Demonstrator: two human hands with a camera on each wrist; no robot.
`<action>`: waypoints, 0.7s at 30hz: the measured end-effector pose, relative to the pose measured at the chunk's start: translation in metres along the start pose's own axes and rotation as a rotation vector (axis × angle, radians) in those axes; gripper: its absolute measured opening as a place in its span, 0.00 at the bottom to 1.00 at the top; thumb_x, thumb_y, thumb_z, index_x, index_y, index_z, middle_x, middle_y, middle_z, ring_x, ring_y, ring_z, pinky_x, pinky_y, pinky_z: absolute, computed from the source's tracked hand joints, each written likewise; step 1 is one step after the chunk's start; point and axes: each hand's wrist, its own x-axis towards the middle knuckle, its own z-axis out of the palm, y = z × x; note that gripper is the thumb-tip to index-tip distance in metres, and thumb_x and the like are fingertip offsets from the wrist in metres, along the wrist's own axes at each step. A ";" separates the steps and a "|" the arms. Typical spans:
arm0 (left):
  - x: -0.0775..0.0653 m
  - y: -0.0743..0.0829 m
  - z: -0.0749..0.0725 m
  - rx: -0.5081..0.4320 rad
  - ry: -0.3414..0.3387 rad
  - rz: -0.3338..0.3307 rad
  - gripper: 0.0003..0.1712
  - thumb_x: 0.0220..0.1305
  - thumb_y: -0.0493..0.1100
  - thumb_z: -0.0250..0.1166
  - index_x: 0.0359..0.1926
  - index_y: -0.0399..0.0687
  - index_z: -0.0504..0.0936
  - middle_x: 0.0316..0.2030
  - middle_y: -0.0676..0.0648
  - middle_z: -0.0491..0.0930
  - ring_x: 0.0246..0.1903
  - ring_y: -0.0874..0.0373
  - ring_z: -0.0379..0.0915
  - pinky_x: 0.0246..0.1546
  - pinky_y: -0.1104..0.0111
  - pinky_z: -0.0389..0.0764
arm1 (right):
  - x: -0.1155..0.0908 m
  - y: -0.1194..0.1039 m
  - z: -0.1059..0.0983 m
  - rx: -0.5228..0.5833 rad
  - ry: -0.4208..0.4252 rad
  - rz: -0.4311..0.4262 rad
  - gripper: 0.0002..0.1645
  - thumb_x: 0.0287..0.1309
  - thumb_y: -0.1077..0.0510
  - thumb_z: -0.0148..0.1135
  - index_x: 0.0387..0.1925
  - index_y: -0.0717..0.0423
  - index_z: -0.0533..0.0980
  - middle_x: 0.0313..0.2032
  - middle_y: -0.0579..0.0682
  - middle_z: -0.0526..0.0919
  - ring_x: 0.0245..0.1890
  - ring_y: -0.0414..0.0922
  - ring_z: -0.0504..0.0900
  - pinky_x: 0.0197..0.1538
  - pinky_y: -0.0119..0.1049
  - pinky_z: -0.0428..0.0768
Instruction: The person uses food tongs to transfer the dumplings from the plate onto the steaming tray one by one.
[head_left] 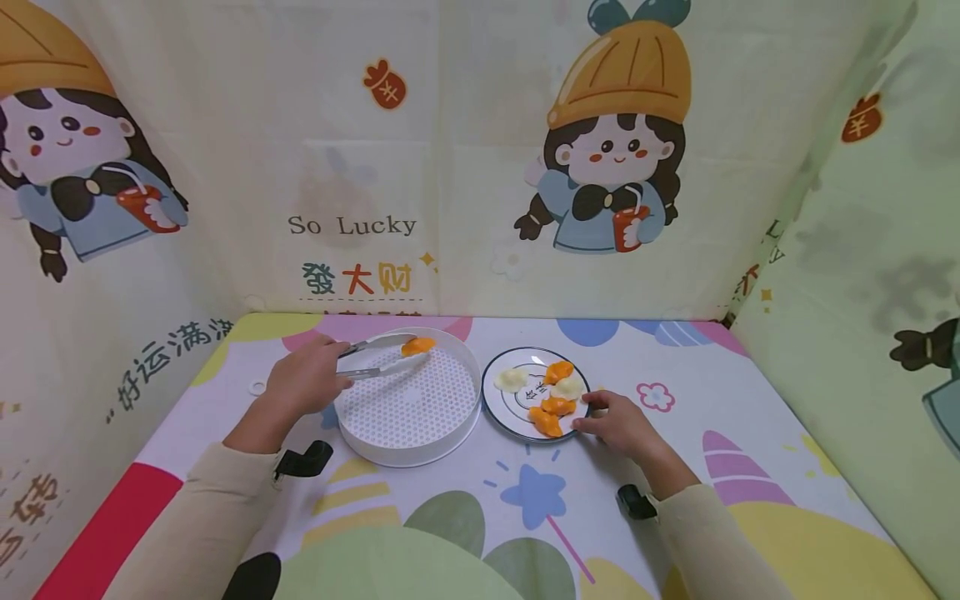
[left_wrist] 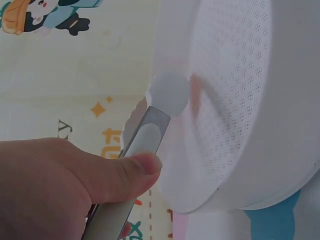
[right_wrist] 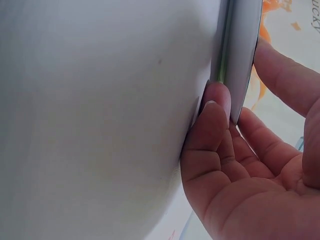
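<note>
My left hand (head_left: pixel 307 377) grips metal tongs (head_left: pixel 366 373) with white tips, its thumb pressing along one arm in the left wrist view. Between the tips sits an orange dumpling (head_left: pixel 417 345), over the back part of a round white steamer basket (head_left: pixel 408 457) with a perforated floor. I cannot tell whether the dumpling touches that floor. At the basket's right stands a dark-rimmed white plate (head_left: pixel 517 423), bearing orange dumplings (head_left: pixel 545 422) and pale ones (head_left: pixel 512 380). My right hand (head_left: pixel 621 427) pinches the plate's right edge, thumb above and fingers beneath, as the right wrist view shows.
A colourful patterned cloth (head_left: pixel 637 550) covers the table beneath basket and plate. Printed cream curtains (head_left: pixel 480 167) rise behind the table and along both sides. The basket and plate stand close beside each other.
</note>
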 end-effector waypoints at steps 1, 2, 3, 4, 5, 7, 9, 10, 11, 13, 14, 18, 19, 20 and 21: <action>0.001 0.000 0.001 0.003 0.001 -0.003 0.37 0.59 0.43 0.73 0.66 0.32 0.72 0.58 0.30 0.72 0.53 0.36 0.71 0.45 0.43 0.80 | 0.000 0.000 0.000 0.000 0.000 0.002 0.32 0.57 0.54 0.73 0.61 0.62 0.74 0.53 0.62 0.77 0.45 0.54 0.76 0.49 0.45 0.81; 0.001 -0.001 0.002 0.009 0.003 -0.004 0.37 0.59 0.43 0.73 0.66 0.32 0.72 0.58 0.30 0.72 0.53 0.36 0.70 0.45 0.43 0.80 | 0.000 0.000 0.000 0.000 -0.001 0.004 0.32 0.57 0.54 0.73 0.61 0.62 0.74 0.53 0.62 0.77 0.45 0.54 0.76 0.49 0.45 0.81; 0.002 -0.002 0.003 0.016 0.005 -0.003 0.37 0.59 0.43 0.73 0.66 0.32 0.72 0.58 0.30 0.72 0.53 0.37 0.70 0.45 0.43 0.80 | 0.000 0.000 0.000 0.000 -0.001 0.006 0.32 0.57 0.54 0.73 0.61 0.62 0.74 0.53 0.61 0.77 0.45 0.53 0.76 0.49 0.45 0.81; 0.002 -0.002 0.004 0.024 0.005 -0.003 0.36 0.59 0.43 0.73 0.65 0.32 0.72 0.57 0.30 0.72 0.53 0.37 0.70 0.45 0.43 0.80 | 0.000 0.000 0.000 0.001 -0.001 0.007 0.32 0.57 0.54 0.73 0.61 0.62 0.74 0.53 0.61 0.77 0.45 0.53 0.76 0.49 0.45 0.81; 0.003 -0.002 0.005 0.031 0.006 -0.001 0.36 0.59 0.43 0.73 0.65 0.33 0.73 0.57 0.30 0.72 0.53 0.37 0.71 0.45 0.43 0.80 | 0.000 -0.001 0.000 0.000 -0.001 0.008 0.32 0.57 0.54 0.73 0.61 0.62 0.74 0.53 0.61 0.78 0.45 0.53 0.76 0.49 0.45 0.81; 0.004 -0.003 0.006 0.048 0.011 0.004 0.35 0.59 0.43 0.73 0.65 0.33 0.73 0.57 0.30 0.72 0.52 0.37 0.71 0.44 0.44 0.80 | 0.000 -0.001 0.000 -0.003 -0.002 0.006 0.32 0.57 0.54 0.73 0.60 0.62 0.74 0.53 0.61 0.78 0.44 0.53 0.76 0.49 0.45 0.81; 0.005 -0.004 0.007 0.062 0.017 0.009 0.35 0.59 0.42 0.73 0.64 0.32 0.74 0.56 0.30 0.73 0.51 0.37 0.71 0.44 0.44 0.80 | 0.000 -0.001 0.000 -0.005 -0.002 0.007 0.32 0.57 0.54 0.73 0.60 0.62 0.74 0.53 0.61 0.78 0.44 0.53 0.76 0.49 0.45 0.81; 0.005 -0.004 0.008 0.066 0.020 0.011 0.34 0.59 0.42 0.72 0.64 0.32 0.74 0.56 0.30 0.73 0.51 0.37 0.72 0.44 0.44 0.80 | 0.000 -0.001 0.000 -0.005 -0.002 0.008 0.32 0.57 0.54 0.73 0.60 0.62 0.74 0.53 0.61 0.78 0.44 0.53 0.76 0.49 0.45 0.81; 0.005 -0.004 0.008 0.068 0.023 0.013 0.34 0.59 0.42 0.72 0.64 0.32 0.74 0.55 0.30 0.73 0.51 0.38 0.72 0.44 0.44 0.80 | 0.000 -0.002 0.000 -0.005 -0.001 0.010 0.32 0.57 0.54 0.73 0.60 0.62 0.74 0.53 0.61 0.78 0.44 0.53 0.76 0.49 0.45 0.81; 0.006 -0.005 0.009 0.066 0.021 0.011 0.34 0.59 0.42 0.72 0.64 0.32 0.74 0.55 0.30 0.73 0.51 0.37 0.72 0.45 0.44 0.80 | 0.000 -0.002 0.000 -0.001 0.000 0.013 0.32 0.57 0.54 0.73 0.60 0.62 0.74 0.53 0.61 0.77 0.44 0.53 0.76 0.49 0.45 0.81; 0.006 -0.005 0.009 0.065 0.019 0.009 0.34 0.59 0.42 0.72 0.64 0.32 0.73 0.56 0.30 0.73 0.51 0.37 0.72 0.45 0.44 0.80 | 0.000 -0.002 0.001 0.003 0.000 0.017 0.32 0.57 0.54 0.73 0.60 0.62 0.74 0.53 0.61 0.77 0.44 0.53 0.76 0.49 0.45 0.81; 0.007 -0.004 0.009 0.041 -0.015 -0.014 0.37 0.60 0.43 0.72 0.66 0.32 0.71 0.58 0.29 0.71 0.53 0.36 0.70 0.47 0.43 0.79 | 0.002 -0.002 0.001 0.011 -0.002 0.025 0.32 0.57 0.54 0.73 0.61 0.61 0.74 0.54 0.61 0.77 0.45 0.53 0.76 0.50 0.45 0.81; 0.007 -0.004 0.008 0.034 -0.023 -0.021 0.38 0.60 0.44 0.72 0.66 0.31 0.71 0.59 0.29 0.71 0.54 0.35 0.70 0.47 0.42 0.79 | 0.002 -0.002 0.001 0.011 -0.003 0.028 0.32 0.57 0.54 0.73 0.61 0.61 0.74 0.54 0.61 0.77 0.45 0.53 0.76 0.50 0.45 0.81; 0.007 -0.003 0.007 0.029 -0.030 -0.027 0.39 0.60 0.45 0.73 0.67 0.31 0.70 0.59 0.28 0.70 0.55 0.35 0.69 0.47 0.42 0.79 | 0.002 -0.002 0.000 0.010 -0.003 0.028 0.32 0.57 0.54 0.73 0.61 0.61 0.74 0.54 0.61 0.77 0.45 0.53 0.76 0.50 0.45 0.81; 0.007 -0.003 0.006 0.023 -0.036 -0.032 0.40 0.60 0.45 0.73 0.68 0.32 0.69 0.60 0.28 0.69 0.55 0.35 0.69 0.48 0.41 0.78 | 0.002 -0.001 0.000 0.007 -0.003 0.027 0.32 0.57 0.54 0.73 0.61 0.61 0.74 0.54 0.61 0.77 0.45 0.53 0.76 0.50 0.45 0.81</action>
